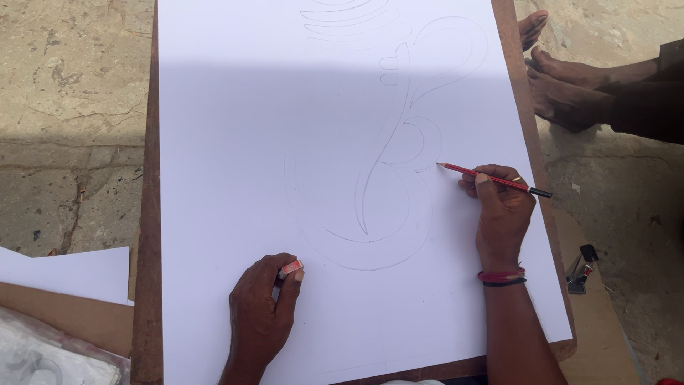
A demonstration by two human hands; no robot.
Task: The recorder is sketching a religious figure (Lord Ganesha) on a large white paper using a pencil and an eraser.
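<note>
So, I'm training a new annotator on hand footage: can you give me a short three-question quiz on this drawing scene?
1. True or false: the right hand holds a red pencil with its tip on the white sheet.
2. What does the left hand grip? A) a small red and white eraser B) a ruler C) a brush
3. What lies on the ground right of the wooden board?

Key
1. True.
2. A, the eraser, while the hand rests on the sheet.
3. A black binder clip; another person's bare feet are farther up.
</note>
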